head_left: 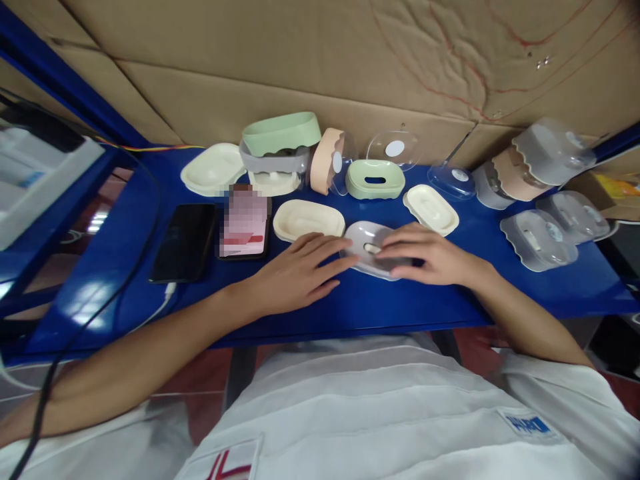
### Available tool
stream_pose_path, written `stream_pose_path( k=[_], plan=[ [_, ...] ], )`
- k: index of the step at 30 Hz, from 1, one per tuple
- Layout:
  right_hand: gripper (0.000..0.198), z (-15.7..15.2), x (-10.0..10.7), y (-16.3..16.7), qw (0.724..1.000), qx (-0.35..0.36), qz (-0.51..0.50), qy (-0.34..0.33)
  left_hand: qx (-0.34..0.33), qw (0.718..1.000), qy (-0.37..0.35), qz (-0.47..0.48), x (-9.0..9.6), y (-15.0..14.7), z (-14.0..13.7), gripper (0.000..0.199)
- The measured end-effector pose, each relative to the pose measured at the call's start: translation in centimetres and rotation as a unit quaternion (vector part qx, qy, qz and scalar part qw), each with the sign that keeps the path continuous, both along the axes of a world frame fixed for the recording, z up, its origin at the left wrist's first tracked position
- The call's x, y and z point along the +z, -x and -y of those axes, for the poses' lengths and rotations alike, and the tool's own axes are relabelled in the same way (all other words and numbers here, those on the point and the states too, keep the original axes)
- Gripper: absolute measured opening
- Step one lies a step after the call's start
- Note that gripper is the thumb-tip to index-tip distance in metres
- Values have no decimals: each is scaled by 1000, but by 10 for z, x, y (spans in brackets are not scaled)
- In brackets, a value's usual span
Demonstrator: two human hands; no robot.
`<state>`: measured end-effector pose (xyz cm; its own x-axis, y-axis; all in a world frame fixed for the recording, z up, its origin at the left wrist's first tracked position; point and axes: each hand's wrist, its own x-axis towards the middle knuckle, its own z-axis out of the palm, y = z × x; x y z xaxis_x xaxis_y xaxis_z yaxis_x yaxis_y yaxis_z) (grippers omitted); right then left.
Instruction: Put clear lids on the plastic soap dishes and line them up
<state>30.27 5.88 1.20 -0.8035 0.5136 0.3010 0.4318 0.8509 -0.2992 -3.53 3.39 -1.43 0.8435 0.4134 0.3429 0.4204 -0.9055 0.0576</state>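
A pale grey oval piece (pixel 364 233) lies on the table before me, glossy, with a small cream oval (pixel 371 249) near its middle. My left hand (pixel 305 273) reaches in from the left, palm down and fingers stretched, its fingertips at the piece's left edge. Over the right side of it rests my right hand (pixel 430 257), thumb apart from the fingers and fingertips close to the cream oval. Neither hand shows a clear grip. Just behind my left fingers sits a cream oval tray (pixel 309 220); another cream tray (pixel 433 210) lies behind my right hand.
Two phones, one dark (pixel 184 243) and one lit (pixel 245 230), lie at left. Behind stand a green slotted piece (pixel 375 180), an upright peach piece (pixel 325 163) and stacked green and grey pieces (pixel 281 133). Clear-lidded boxes (pixel 540 240) fill the right end; cardboard (pixel 300 80) backs the table.
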Motion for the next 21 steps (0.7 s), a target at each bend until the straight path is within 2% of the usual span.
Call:
stream_pose_path(
  k=[1,3,6,8,12,21],
  plan=[
    [36,-6,1,-8,999,-29,-30,5,-17,1000,7,-8,1,0,1,43],
    [39,-24,-4,-32,985,-161,-59,-26,-36,999,10,-10,2,-1,1,41],
    [48,-57,-21,-79,924,-378,-4,-55,-57,998,-5,11,6,0,2,30],
    [58,-75,-33,-105,891,-451,26,-40,-69,997,-17,21,8,0,3,23],
    [69,-89,-42,-131,882,-471,32,-6,-71,997,-28,23,10,1,5,17],
    [80,-95,-39,-144,858,-513,0,33,-64,997,-30,21,9,1,2,15]
  ],
)
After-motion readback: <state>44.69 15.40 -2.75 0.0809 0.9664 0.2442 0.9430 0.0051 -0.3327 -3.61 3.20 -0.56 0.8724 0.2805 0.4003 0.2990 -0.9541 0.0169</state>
